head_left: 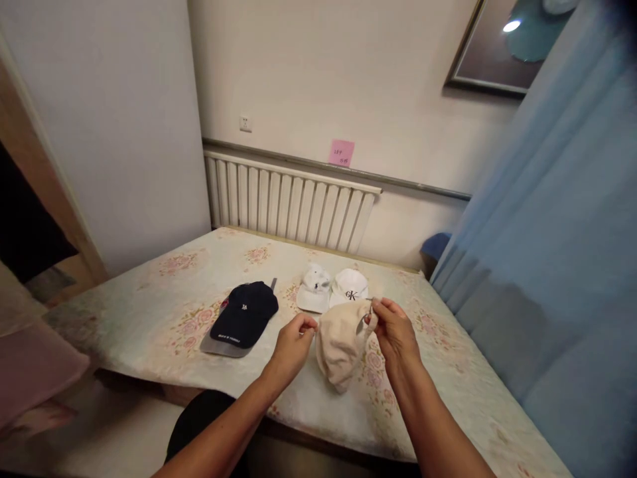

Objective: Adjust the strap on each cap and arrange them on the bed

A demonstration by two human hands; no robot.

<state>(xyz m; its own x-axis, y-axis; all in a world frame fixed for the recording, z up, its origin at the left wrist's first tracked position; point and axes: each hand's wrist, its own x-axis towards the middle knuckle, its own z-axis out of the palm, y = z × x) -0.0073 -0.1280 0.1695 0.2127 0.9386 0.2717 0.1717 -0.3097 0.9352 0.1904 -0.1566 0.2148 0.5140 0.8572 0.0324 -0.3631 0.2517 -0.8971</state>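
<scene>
Between my two hands hangs a beige cap (pixel 339 345), held above the flowered bed cover. My left hand (pixel 294 342) pinches its left edge. The fingers of my right hand (pixel 395 328) are closed on the strap end at its upper right. Just behind it lie a white cap with a small dark emblem (pixel 314 290) and a white cap with "CK" letters (pixel 350 285), partly hidden by the beige one. To the left rests a dark navy cap with a grey brim (pixel 243 317), apart from my hands.
The flowered cover (pixel 149 325) spreads over a bed-like surface against a white radiator (pixel 293 202). A blue curtain (pixel 552 265) hangs along the right side. Pink paper (pixel 342 153) is stuck on the wall. A dark round object (pixel 199 418) stands below the near edge.
</scene>
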